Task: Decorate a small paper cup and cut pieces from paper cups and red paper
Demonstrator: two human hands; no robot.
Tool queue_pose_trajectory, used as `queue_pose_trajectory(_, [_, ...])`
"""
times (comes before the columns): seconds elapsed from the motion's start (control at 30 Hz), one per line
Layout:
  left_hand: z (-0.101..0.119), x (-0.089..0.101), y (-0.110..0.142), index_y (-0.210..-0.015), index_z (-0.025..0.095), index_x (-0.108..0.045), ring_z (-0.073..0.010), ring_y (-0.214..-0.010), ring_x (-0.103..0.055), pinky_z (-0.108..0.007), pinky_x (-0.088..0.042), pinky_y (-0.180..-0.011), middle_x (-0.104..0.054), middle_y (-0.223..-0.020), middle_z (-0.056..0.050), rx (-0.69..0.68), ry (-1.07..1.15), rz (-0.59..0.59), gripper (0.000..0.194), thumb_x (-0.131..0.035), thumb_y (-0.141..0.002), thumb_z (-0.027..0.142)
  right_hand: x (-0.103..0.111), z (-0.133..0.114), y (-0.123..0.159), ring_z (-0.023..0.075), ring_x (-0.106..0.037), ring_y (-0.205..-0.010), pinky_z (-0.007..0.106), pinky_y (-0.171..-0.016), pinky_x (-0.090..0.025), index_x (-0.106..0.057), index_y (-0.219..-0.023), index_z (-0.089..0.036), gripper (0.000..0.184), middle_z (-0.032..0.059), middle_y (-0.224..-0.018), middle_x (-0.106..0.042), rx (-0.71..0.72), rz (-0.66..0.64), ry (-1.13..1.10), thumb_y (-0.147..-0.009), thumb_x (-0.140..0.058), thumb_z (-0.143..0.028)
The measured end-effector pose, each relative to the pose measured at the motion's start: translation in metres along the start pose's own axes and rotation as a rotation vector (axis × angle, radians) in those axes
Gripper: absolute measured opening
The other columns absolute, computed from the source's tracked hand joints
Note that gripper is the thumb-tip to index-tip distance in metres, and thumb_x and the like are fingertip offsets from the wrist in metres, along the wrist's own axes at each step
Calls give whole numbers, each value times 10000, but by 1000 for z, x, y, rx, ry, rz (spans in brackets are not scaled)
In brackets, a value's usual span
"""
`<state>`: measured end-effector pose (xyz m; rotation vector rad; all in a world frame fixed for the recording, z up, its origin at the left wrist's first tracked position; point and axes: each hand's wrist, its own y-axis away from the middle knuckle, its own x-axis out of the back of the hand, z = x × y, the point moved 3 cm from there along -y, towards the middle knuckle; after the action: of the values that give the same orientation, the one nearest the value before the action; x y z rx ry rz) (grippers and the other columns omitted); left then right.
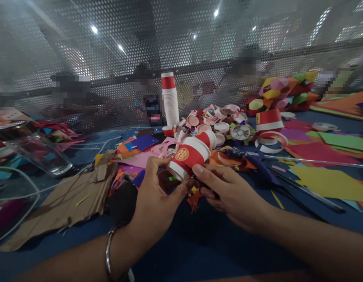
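A red and white paper cup (188, 156) with a gold emblem is tilted in front of me. My left hand (158, 192) grips it near its lower end, thumb below and fingers around the far side. My right hand (221, 186) is closed against the cup's right side, its thumb close to the red band. Something thin and dark shows by that thumb and over the cup; I cannot make out what it is. Another red and white cup (210, 139) shows just beyond the held one; whether the two touch is unclear.
A tall stack of paper cups (171, 105) stands behind a heap of cut cup pieces (222, 121). Flattened cardboard (64, 207) and a glass jar (49, 156) lie left. A blue glue gun (263, 168), yellow paper (334, 182) and a cut red cup (269, 120) are right. A perforated screen (184, 47) stands behind.
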<state>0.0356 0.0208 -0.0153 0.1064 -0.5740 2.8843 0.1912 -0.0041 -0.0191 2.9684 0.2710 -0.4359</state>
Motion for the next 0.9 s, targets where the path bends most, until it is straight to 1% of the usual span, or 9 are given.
queue_pose_trajectory(0.13, [5, -2, 0, -1049, 254, -525, -213, -964, -728, -341, -607, -797, -717, -1072, -29, 25, 66, 2, 424, -861, -792, 284, -1, -2, 0, 32, -291, -505, 159, -391, -148, -556, -775, -177, 517, -64, -655, -438, 32, 11, -19, -789, -786, -640])
queue_pose_trajectory(0.23, [7, -3, 0, -1009, 240, -538, -200, -955, -722, -324, -595, -785, -723, -1061, -37, 45, 95, 38, 329, -807, -852, 345, -1, -2, 0, 43, -263, -507, 173, -392, -139, -526, -749, -189, 513, -74, -638, -384, 38, 12, 9, -816, -762, -639])
queue_pose_trajectory(0.3, [5, -3, 1, -1024, 239, -556, -192, -948, -710, -327, -587, -798, -719, -1046, -32, 82, 121, 47, 278, -755, -900, 388, 0, -1, 0, 48, -255, -504, 183, -395, -136, -508, -741, -196, 500, -77, -630, -357, 53, 22, 39, -850, -736, -628])
queue_pose_trajectory(0.4, [0, -3, 4, -1072, 255, -566, -198, -1014, -695, -354, -581, -868, -710, -1112, -26, 143, 183, 41, 276, -740, -917, 402, 1, 0, 0, 51, -265, -500, 191, -397, -130, -519, -758, -197, 488, -72, -633, -365, 71, 31, 89, -878, -700, -634])
queue_pose_trajectory(0.47, [-2, -3, 6, -1087, 260, -561, -203, -1056, -688, -363, -578, -896, -703, -1168, -28, 157, 194, 39, 291, -747, -913, 401, 1, -1, -1, 51, -261, -496, 194, -396, -130, -524, -764, -197, 493, -72, -633, -364, 73, 36, 118, -877, -691, -647])
queue_pose_trajectory(0.53, [1, -3, 6, -1087, 254, -559, -203, -1059, -686, -353, -577, -889, -706, -1165, -35, 140, 163, 37, 291, -743, -916, 402, 1, -1, 0, 53, -255, -495, 196, -399, -139, -509, -755, -201, 504, -75, -631, -356, 84, 35, 134, -869, -691, -657])
queue_pose_trajectory(0.67, [10, -2, 4, -1051, 230, -563, -197, -999, -697, -325, -580, -830, -720, -1097, -53, 56, 58, 47, 268, -737, -916, 383, 1, -3, 1, 58, -262, -502, 199, -411, -151, -492, -749, -207, 510, -72, -638, -356, 108, 29, 167, -867, -684, -665])
queue_pose_trajectory(0.77, [13, -2, 2, -1050, 226, -560, -189, -953, -708, -316, -589, -796, -720, -1110, -61, 25, 37, 43, 256, -729, -918, 366, 1, -4, 2, 59, -267, -516, 201, -417, -156, -504, -761, -203, 500, -62, -665, -373, 115, 32, 198, -881, -671, -659])
queue_pose_trajectory(0.9, [16, -3, 1, -1044, 222, -554, -176, -913, -712, -306, -599, -780, -718, -1088, -58, -2, 30, 35, 243, -725, -919, 342, 0, -6, 2, 74, -250, -516, 221, -403, -125, -534, -769, -209, 471, -65, -648, -334, 146, 14, 198, -886, -671, -644])
